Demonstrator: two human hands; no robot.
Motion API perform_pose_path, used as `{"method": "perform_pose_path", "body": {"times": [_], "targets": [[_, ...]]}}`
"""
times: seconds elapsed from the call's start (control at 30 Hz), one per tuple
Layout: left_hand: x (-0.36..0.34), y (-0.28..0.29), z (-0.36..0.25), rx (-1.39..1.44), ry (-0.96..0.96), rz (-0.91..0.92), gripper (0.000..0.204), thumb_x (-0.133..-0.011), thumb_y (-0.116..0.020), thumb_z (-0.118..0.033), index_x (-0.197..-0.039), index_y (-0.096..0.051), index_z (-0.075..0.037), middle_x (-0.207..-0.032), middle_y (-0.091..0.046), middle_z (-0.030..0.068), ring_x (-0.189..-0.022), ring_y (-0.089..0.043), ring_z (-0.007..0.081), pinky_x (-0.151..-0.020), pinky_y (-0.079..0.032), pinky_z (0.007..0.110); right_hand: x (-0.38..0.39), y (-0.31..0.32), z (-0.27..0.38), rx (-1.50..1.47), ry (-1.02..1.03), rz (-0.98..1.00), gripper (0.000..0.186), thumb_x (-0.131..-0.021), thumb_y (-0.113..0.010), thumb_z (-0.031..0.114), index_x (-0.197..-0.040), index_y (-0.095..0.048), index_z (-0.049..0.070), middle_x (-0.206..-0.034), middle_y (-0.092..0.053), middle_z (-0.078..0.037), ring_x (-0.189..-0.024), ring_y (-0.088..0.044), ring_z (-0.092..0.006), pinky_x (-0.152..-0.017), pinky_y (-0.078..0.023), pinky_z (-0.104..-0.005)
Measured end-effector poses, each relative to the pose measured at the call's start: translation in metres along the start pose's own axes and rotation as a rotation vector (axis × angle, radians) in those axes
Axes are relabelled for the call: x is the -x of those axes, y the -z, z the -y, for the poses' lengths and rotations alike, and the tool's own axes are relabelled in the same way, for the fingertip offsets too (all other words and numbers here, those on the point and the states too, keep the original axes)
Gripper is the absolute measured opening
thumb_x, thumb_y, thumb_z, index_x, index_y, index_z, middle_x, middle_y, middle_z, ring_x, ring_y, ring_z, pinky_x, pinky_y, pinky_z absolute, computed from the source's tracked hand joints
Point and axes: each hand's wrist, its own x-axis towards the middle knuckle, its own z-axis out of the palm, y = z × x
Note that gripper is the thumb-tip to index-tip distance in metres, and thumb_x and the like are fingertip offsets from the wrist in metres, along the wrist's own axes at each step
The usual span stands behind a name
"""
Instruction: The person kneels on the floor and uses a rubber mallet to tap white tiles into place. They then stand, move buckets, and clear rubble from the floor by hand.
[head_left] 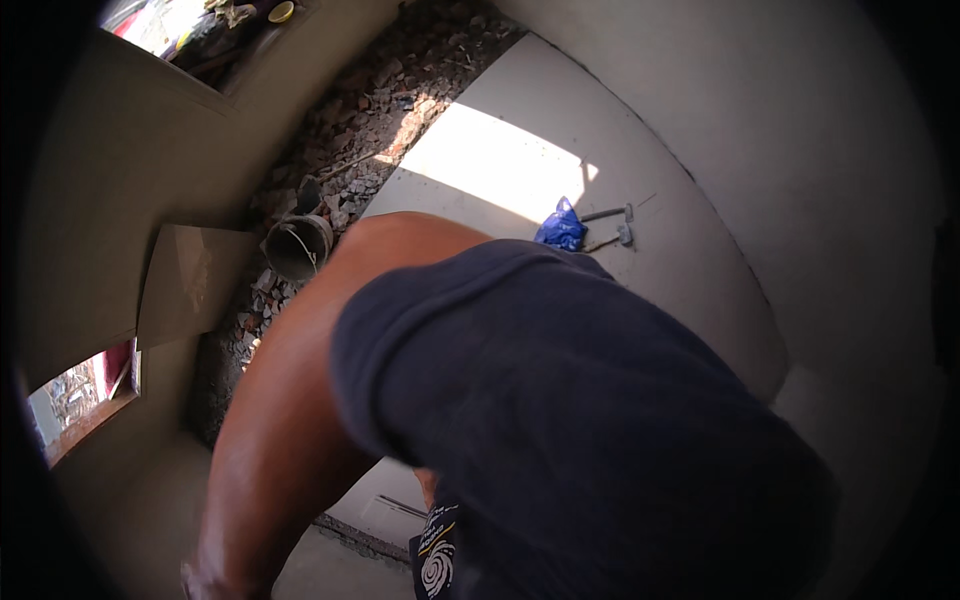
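Well, a bent arm (270, 400) shows beside a bucket (286, 252). A blue bag (562, 228) lies by two tools (626, 236). Fingers are hidden; I can't tell if they're open.

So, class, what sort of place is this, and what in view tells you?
Probably a room being built or renovated: broken rubble lies along the wall, a bucket sits by it, and what look like hammers lie on the pale floor beside a blue bag.
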Motion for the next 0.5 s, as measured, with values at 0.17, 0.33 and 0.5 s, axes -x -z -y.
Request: {"method": "perform_pose_path", "body": {"times": [0.17,0.33,0.5], "targets": [[0.021,-0.019,-0.005,0.177,0.085,-0.048,0.048,-0.094,-0.051,-0.04,-0.109,-0.06,0.004,-0.098,-0.064,0.0151,-0.087,-0.065,0.0266,-0.071,-0.051,0.04,-0.055,0.019,0.016,0.031,0.103,0.184,0.031,-0.086,-0.058,0.035,-0.097,-0.067,0.007,-0.093,-0.066,-0.014,-0.089,-0.065,-0.0297,-0.075,-0.052,-0.0421],[0.047,-0.052,0.001,0.317,0.197,-0.104,0.051,-0.095,-0.049,-0.043,-0.117,-0.056,0.002,-0.107,-0.063,0.0135,-0.092,-0.065,0.0254,-0.07,-0.05,0.039,-0.074,-0.018,-0.017,0.037,-0.043,0.244,0.031,-0.083,-0.059,0.036,-0.092,-0.07,0.009,-0.093,-0.069,-0.013,-0.088,-0.067,-0.0294,-0.073,-0.052,-0.0425],[0.055,-0.085,0.002,0.49,0.231,-0.214,0.043,-0.095,-0.05,-0.039,-0.106,-0.056,0.002,-0.099,-0.06,0.0106,-0.085,-0.061,0.0211,-0.067,-0.05,0.035,0.187,-0.038,-0.142,-0.111,-0.93,0.027,0.041,-0.088,-0.054,0.041,-0.092,-0.067,0.002,-0.097,-0.067,-0.02,-0.094,-0.065,-0.0362,-0.079,-0.05,-0.0467]]}}
